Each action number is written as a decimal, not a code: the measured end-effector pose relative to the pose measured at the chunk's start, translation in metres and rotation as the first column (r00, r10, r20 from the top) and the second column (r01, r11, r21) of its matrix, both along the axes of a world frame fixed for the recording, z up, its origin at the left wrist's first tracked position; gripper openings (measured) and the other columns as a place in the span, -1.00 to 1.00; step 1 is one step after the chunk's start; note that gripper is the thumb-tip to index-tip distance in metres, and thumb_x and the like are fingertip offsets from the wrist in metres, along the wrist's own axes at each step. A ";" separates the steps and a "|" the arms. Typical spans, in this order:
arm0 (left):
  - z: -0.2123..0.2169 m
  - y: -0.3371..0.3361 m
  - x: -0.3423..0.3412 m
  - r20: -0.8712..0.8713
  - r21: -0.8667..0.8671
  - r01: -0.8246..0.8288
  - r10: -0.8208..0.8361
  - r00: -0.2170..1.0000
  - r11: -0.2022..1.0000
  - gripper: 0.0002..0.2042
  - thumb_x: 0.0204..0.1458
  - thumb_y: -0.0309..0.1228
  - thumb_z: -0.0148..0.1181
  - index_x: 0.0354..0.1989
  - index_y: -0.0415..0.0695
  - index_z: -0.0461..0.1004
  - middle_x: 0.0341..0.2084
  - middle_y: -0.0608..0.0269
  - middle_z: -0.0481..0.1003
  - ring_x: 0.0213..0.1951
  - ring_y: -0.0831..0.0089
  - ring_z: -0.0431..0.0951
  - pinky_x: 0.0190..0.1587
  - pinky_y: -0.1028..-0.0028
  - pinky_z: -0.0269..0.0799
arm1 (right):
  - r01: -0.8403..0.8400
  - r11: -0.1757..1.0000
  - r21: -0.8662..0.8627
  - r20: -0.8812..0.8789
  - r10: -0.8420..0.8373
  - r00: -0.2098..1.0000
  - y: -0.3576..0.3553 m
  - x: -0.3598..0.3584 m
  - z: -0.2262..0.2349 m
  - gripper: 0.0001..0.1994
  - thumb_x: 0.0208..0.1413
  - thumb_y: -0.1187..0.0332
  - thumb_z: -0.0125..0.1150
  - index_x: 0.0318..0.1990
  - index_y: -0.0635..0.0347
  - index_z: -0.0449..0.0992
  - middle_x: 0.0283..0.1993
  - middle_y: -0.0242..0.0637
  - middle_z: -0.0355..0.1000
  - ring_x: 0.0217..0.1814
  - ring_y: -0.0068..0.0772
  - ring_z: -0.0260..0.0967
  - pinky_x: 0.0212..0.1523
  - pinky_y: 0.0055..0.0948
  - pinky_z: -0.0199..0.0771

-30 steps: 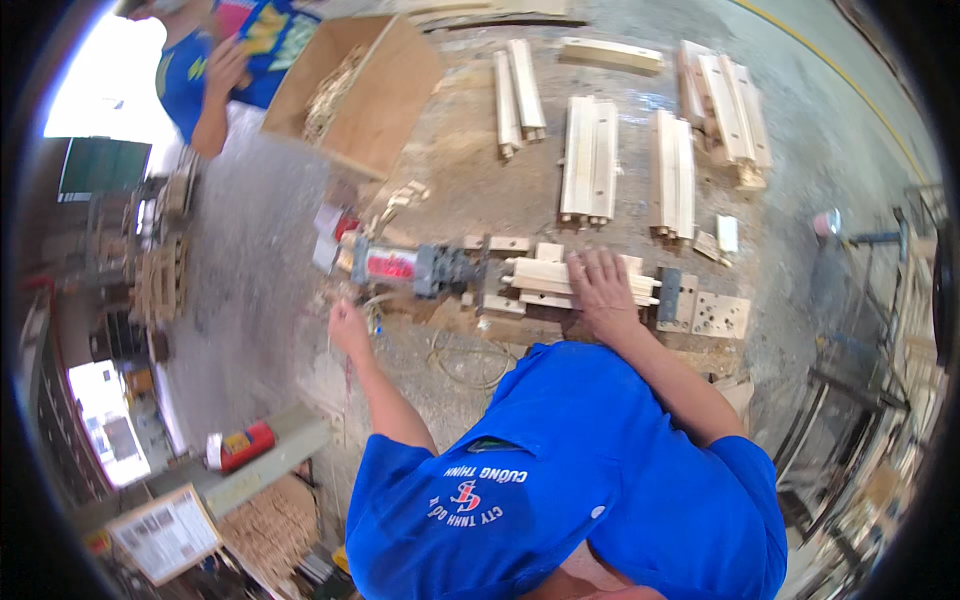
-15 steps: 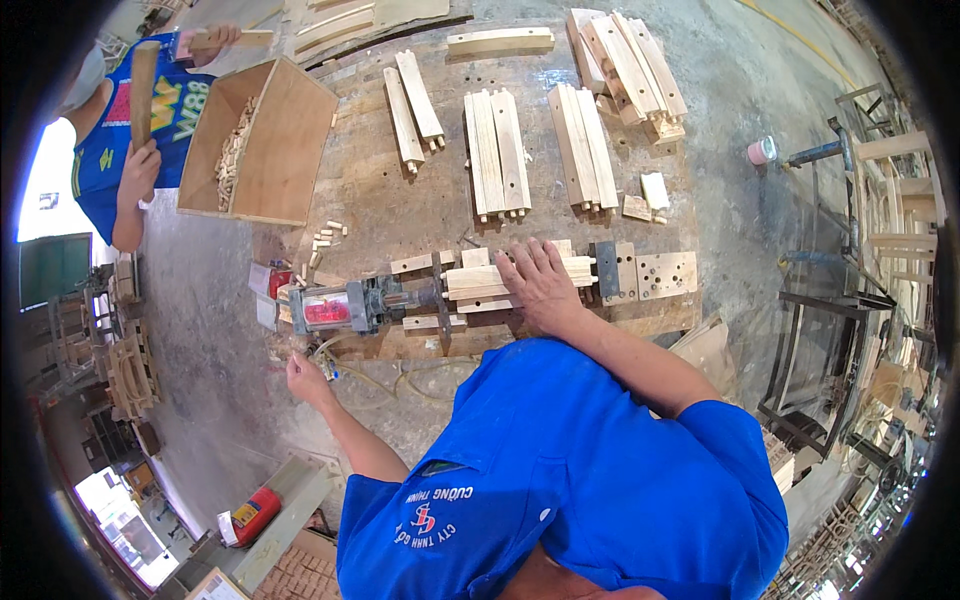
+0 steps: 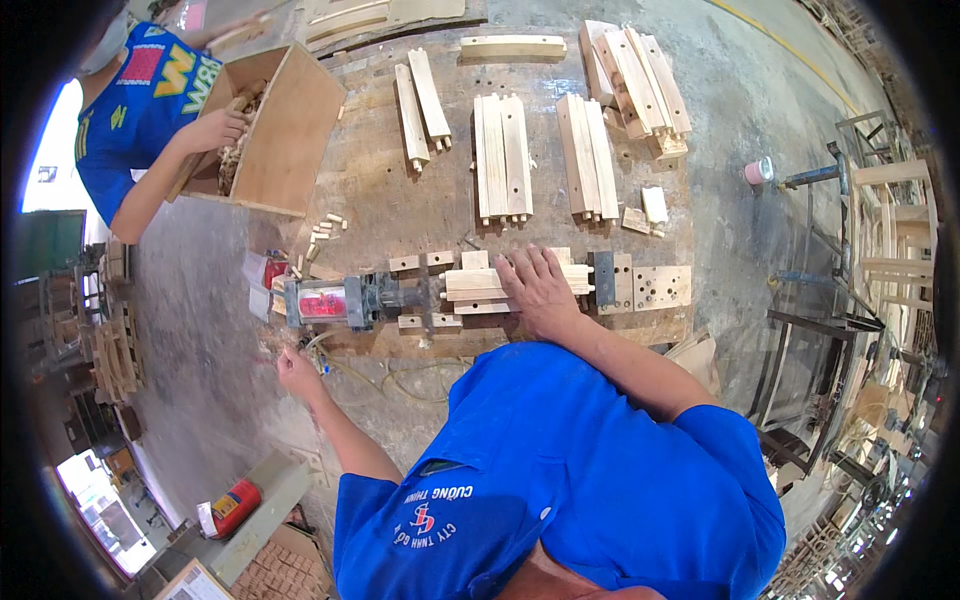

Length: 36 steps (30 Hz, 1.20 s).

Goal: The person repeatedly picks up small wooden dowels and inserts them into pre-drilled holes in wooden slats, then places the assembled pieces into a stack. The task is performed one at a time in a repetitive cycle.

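My right hand (image 3: 543, 292) lies over pale wooden rails (image 3: 475, 283) in a pneumatic clamp, fingers stretched and slightly apart on top. The rails have small round tenons at their ends. Their right ends are close to a dark metal stop (image 3: 603, 278). On the left, the clamp's air cylinder (image 3: 325, 304) faces them, and its dark press plate (image 3: 430, 291) looks blurred. Below the cylinder, my left hand (image 3: 298, 370) is closed beside a hose fitting; what its fingers hold, if anything, is hidden.
Behind the clamp lie rail stacks (image 3: 503, 160), more rails (image 3: 592, 155) and loose dowels (image 3: 325, 230). At far left, a co-worker's hand (image 3: 215, 130) reaches into a plywood box (image 3: 285, 140) of dowels. Air hoses (image 3: 400, 382) hang at the bench's front edge.
The press plate has shifted slightly left, away from the rails. The co-worker's hand has come down from holding up a wooden stick to the box. My hands have stayed nearly in place.
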State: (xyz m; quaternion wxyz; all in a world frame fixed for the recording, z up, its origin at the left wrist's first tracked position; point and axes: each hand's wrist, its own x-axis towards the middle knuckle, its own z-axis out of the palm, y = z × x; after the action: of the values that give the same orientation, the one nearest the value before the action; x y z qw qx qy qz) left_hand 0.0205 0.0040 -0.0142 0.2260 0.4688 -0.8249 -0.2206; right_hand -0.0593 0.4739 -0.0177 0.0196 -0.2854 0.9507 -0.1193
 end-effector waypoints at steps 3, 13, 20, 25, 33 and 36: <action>0.003 0.004 0.002 -0.009 0.043 -0.072 0.072 0.997 0.996 -0.63 0.28 -0.16 0.21 -0.16 -0.30 0.68 -0.42 0.06 0.68 -0.37 0.25 0.65 -0.24 0.25 0.52 | 0.009 1.000 -0.010 -0.018 -0.009 1.000 -0.002 0.003 -0.001 -0.24 0.20 0.30 0.17 0.55 0.16 0.06 0.43 0.04 0.26 0.49 0.24 0.17 0.54 0.22 -0.02; 0.004 0.023 -0.007 0.141 -0.219 -0.044 0.077 0.987 0.975 -0.66 0.29 -0.18 0.21 -0.17 -0.27 0.67 -0.32 -0.02 0.69 -0.30 0.04 0.68 -0.19 0.13 0.53 | 0.010 0.999 -0.051 0.081 -0.006 0.997 0.001 -0.001 0.010 -0.12 0.06 0.17 0.41 0.52 0.17 0.14 0.40 0.04 0.28 0.47 0.17 0.20 0.52 0.16 0.05; 0.002 0.008 -0.014 0.189 -0.326 0.206 -0.150 0.970 0.923 -0.77 0.25 -0.28 0.20 -0.24 -0.21 0.63 -0.35 -0.07 0.64 -0.28 -0.10 0.64 -0.19 0.05 0.49 | -0.145 0.989 0.025 0.245 0.134 0.960 0.010 -0.033 0.022 -0.41 0.09 0.12 0.44 0.21 0.20 0.41 0.03 -0.12 0.50 0.10 -0.03 0.49 0.19 -0.02 0.40; -0.002 0.011 -0.014 0.090 -0.266 0.164 -0.145 0.985 0.950 -0.80 0.24 -0.32 0.20 -0.24 -0.20 0.63 -0.33 -0.06 0.64 -0.26 -0.08 0.64 -0.17 0.07 0.49 | -0.279 0.940 0.196 0.207 0.239 0.949 0.006 -0.039 0.023 -0.49 0.18 0.11 0.35 0.18 0.20 0.41 -0.05 -0.13 0.49 0.04 -0.09 0.49 0.07 -0.09 0.45; 0.005 0.009 -0.012 0.070 -0.255 0.163 -0.149 0.986 0.953 -0.80 0.23 -0.31 0.22 -0.22 -0.20 0.64 -0.31 -0.03 0.65 -0.24 -0.06 0.65 -0.14 0.09 0.50 | -0.075 0.990 -0.122 0.416 0.119 0.902 0.013 -0.077 0.066 -0.53 0.25 0.19 0.30 0.21 0.29 0.44 -0.02 -0.11 0.55 0.01 -0.05 0.55 0.06 -0.05 0.51; 0.010 0.014 -0.016 0.075 -0.247 0.157 -0.142 0.987 0.956 -0.79 0.24 -0.30 0.23 -0.23 -0.20 0.64 -0.31 -0.02 0.66 -0.24 -0.05 0.65 -0.13 0.09 0.51 | 0.319 0.756 -0.571 0.668 0.203 0.716 0.028 -0.092 0.069 -0.52 0.31 0.16 0.27 0.25 0.29 0.45 -0.03 -0.26 0.57 0.00 -0.30 0.53 0.05 -0.21 0.52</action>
State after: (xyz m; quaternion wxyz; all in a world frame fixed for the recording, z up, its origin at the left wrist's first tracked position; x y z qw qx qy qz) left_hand 0.0043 0.0183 -0.0041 0.2430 0.3786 -0.8854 -0.1171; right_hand -0.1509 0.5020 0.0511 0.2705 -0.1750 0.7772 -0.5406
